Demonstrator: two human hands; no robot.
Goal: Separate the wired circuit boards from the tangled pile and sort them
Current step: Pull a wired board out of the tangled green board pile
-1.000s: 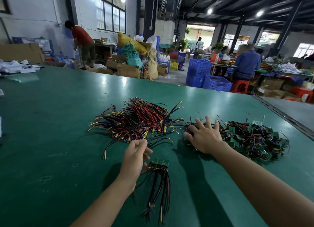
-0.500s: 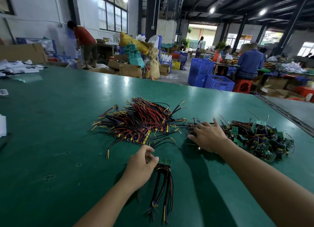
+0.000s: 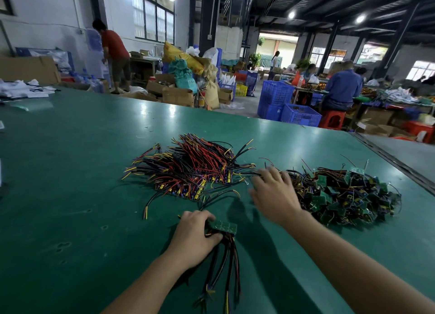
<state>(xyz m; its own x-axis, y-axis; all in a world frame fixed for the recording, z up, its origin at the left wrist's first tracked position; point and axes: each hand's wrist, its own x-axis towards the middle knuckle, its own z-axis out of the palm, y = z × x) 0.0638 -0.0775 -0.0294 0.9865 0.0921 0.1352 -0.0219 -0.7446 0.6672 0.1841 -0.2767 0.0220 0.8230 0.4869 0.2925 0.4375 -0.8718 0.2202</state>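
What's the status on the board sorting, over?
Left hand grips wired board. Right hand rests open on tangled pile. Sorted pile alongside, nothing blocking.

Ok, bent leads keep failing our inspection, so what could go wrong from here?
The right hand is at the edge of the tangled pile; pulling a board out may drag neighbours along or strain their wires. The sorted pile lies close beside it, with stray wires between them, so the two could mix. The left hand grips the small bundle near its board, and its wires trail loose and might snag.
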